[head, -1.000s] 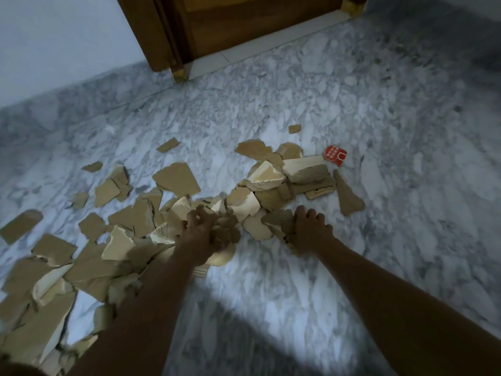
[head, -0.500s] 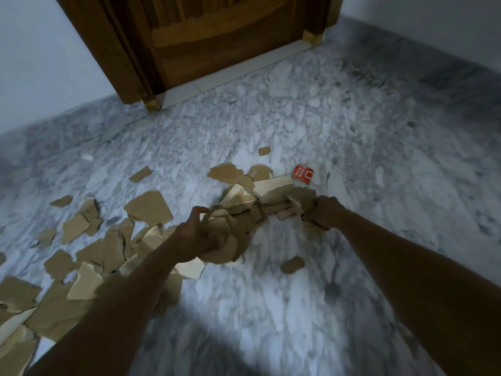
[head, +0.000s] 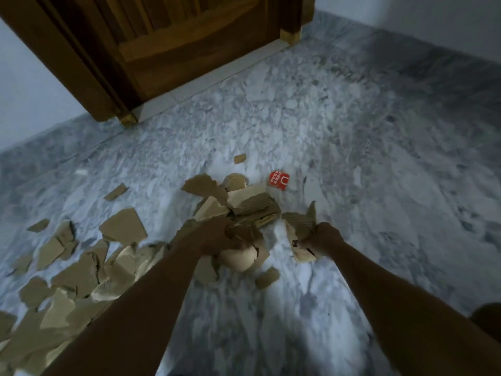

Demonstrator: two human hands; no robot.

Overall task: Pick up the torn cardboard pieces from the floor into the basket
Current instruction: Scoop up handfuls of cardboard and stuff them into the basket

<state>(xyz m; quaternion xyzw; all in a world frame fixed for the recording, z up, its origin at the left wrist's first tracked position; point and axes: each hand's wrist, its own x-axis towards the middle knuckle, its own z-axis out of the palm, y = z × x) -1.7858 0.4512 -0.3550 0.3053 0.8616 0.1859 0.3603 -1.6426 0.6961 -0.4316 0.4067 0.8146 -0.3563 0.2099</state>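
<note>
A: What are the hands holding?
B: The left hand is clenched round a wad of brown and pale pieces that bulges out under the fingers. The right hand grips a smaller bunch, with one flap sticking up and a printed slip hanging below the palm

A: Is that new?
B: Yes. A second ago the right hand lay flat on the heap and the left was only gathering. Now both have closed and drawn back toward the body with their loads, seemingly lifted off the floor

A: Anything lost?
B: One scrap lies between the arms, just below the wad. It was not there a second ago, so I judge it slipped out

A: And the rest of the cardboard?
B: The heap just beyond the hands is thinner but not gone. A red piece lies beside it and a small bit farther toward the door. Off to the left a wide scatter lies untouched

A: The basket?
B: Not in view. There is a dark shape at the lower right edge, but I cannot tell what it is. So it looks early: two handfuls are ready to carry and most pieces are still down. The grips need to stay tight on the way or more scraps will drop
</note>
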